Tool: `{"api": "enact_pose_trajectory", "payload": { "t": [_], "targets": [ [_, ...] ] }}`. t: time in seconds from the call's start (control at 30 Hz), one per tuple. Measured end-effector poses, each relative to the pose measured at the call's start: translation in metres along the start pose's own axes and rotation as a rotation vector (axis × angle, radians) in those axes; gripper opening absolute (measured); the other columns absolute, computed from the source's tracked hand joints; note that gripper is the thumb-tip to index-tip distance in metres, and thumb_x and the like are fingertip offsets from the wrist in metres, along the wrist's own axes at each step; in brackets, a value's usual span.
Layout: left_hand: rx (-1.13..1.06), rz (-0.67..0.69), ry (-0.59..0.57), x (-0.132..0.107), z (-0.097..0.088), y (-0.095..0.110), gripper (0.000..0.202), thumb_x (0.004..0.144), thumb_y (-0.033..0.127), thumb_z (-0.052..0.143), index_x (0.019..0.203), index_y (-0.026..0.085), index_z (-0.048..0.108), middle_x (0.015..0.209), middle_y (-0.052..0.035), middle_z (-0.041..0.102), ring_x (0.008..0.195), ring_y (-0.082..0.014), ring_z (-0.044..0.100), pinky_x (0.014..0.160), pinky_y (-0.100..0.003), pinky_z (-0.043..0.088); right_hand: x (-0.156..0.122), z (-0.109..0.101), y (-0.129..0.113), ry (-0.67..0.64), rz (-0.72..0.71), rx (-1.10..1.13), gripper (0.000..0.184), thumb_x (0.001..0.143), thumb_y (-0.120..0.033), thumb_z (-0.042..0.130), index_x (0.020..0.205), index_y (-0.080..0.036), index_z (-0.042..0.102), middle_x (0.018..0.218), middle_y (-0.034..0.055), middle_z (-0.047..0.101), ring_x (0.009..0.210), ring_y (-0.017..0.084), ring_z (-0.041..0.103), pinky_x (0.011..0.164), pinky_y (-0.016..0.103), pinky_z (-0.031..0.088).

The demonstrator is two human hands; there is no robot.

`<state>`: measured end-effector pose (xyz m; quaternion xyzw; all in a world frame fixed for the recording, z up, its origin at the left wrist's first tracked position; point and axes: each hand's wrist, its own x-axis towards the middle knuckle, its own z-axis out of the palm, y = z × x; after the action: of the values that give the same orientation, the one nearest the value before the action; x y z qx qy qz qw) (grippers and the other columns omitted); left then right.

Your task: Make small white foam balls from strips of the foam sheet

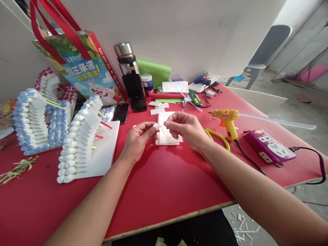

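My left hand [139, 138] pinches a small white wad, apparently tissue [156, 126], between thumb and fingertips. Just to its right, my right hand [183, 126] has its thumb and forefinger closed; whether anything thin is between them is too small to make out. Beneath both hands lies a stack of white tissue sheets [165, 136] on the red table [159, 184]. Left of my left hand stands a white curved model [84, 136] edged with rows of small white rolls, on a white board [109, 147].
A yellow glue gun [227, 121] with a long clear stick and a purple power strip [271, 147] are at right. Behind are a steel flask [126, 65], a phone [134, 90] and a green cutter [195, 98]. Blue-and-white models [42, 119] and a shopping bag [84, 73] stand left.
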<state>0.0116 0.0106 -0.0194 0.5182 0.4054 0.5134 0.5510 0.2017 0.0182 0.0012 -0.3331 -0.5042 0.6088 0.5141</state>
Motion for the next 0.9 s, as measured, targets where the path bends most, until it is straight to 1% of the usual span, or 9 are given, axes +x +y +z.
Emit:
{"api": "enact_pose_trajectory", "payload": {
  "t": [0.13,0.2,0.33,0.47,0.57,0.67,0.73,0.8,0.9],
  "targets": [
    [-0.071,0.013,0.049,0.002,-0.002,-0.001,0.024,0.078,0.032,0.08,0.096,0.016,0.075,0.085,-0.0038,0.069,0.068,-0.0103,0.06,0.072,-0.026,0.05,0.0,-0.003,0.0,-0.003,0.011,-0.046,0.037,0.071,-0.046,0.083,0.072,-0.015,0.062,0.066,0.0026,0.068,0.045,0.009,0.051,0.045,0.025,0.039],
    [-0.071,0.028,0.057,0.002,-0.002,-0.002,0.024,0.079,0.031,0.079,0.097,0.016,0.075,0.083,-0.0034,0.069,0.068,-0.01,0.059,0.072,-0.025,0.05,-0.001,-0.003,0.0,-0.02,0.021,-0.039,0.038,0.074,-0.048,0.081,0.072,-0.016,0.062,0.066,0.0027,0.068,0.044,0.01,0.053,0.046,0.026,0.042],
    [0.053,0.074,0.064,0.0,0.0,-0.001,0.024,0.083,0.033,0.076,0.101,0.017,0.073,0.08,-0.0028,0.067,0.071,-0.0119,0.06,0.075,-0.026,0.05,-0.001,-0.002,0.0,-0.034,0.005,-0.028,0.037,0.077,-0.049,0.078,0.073,-0.016,0.062,0.071,0.0027,0.068,0.047,0.01,0.056,0.048,0.026,0.046],
    [0.232,0.125,0.049,-0.004,0.002,0.003,0.024,0.086,0.035,0.072,0.103,0.018,0.073,0.076,-0.0022,0.067,0.073,-0.0141,0.061,0.076,-0.027,0.05,0.001,-0.004,0.006,0.047,0.008,-0.029,0.04,0.075,-0.048,0.081,0.066,-0.017,0.057,0.058,-0.0006,0.062,0.04,0.008,0.049,0.041,0.024,0.035],
    [0.298,0.154,0.03,-0.008,0.003,0.005,0.025,0.086,0.035,0.072,0.106,0.019,0.072,0.08,-0.0024,0.069,0.074,-0.0147,0.063,0.075,-0.027,0.05,0.003,-0.006,0.009,0.086,0.019,0.02,0.036,0.073,-0.044,0.083,0.071,-0.017,0.059,0.062,-0.0009,0.063,0.045,0.008,0.051,0.044,0.023,0.037],
    [0.312,0.166,0.006,-0.01,0.005,0.006,0.026,0.086,0.034,0.072,0.108,0.02,0.072,0.086,-0.0033,0.07,0.077,-0.016,0.065,0.076,-0.027,0.052,0.003,-0.006,0.007,0.072,0.08,0.066,0.035,0.071,-0.044,0.084,0.087,-0.017,0.066,0.079,0.0012,0.067,0.059,0.009,0.056,0.052,0.022,0.043],
    [0.314,0.172,-0.018,-0.012,0.007,0.007,0.025,0.087,0.034,0.071,0.108,0.02,0.072,0.085,-0.0032,0.07,0.077,-0.0164,0.065,0.075,-0.028,0.052,0.002,-0.005,0.004,0.044,0.159,0.085,0.037,0.072,-0.047,0.082,0.089,-0.017,0.068,0.086,0.0028,0.067,0.065,0.009,0.057,0.054,0.022,0.044],
    [0.318,0.182,-0.038,-0.013,0.008,0.009,0.024,0.088,0.032,0.07,0.108,0.02,0.073,0.083,-0.0027,0.068,0.076,-0.016,0.064,0.074,-0.027,0.052,0.001,-0.003,0.002,0.01,0.219,0.096,0.038,0.073,-0.049,0.081,0.087,-0.016,0.069,0.089,0.0036,0.066,0.067,0.009,0.057,0.055,0.022,0.043],
    [0.324,0.189,-0.055,-0.014,0.01,0.011,0.023,0.088,0.032,0.07,0.107,0.021,0.074,0.085,-0.0031,0.068,0.075,-0.0156,0.064,0.073,-0.027,0.052,-0.001,-0.001,0.001,-0.013,0.242,0.089,0.037,0.069,-0.047,0.084,0.084,-0.016,0.068,0.081,0.0017,0.064,0.066,0.009,0.055,0.054,0.022,0.041]
  ]
}}
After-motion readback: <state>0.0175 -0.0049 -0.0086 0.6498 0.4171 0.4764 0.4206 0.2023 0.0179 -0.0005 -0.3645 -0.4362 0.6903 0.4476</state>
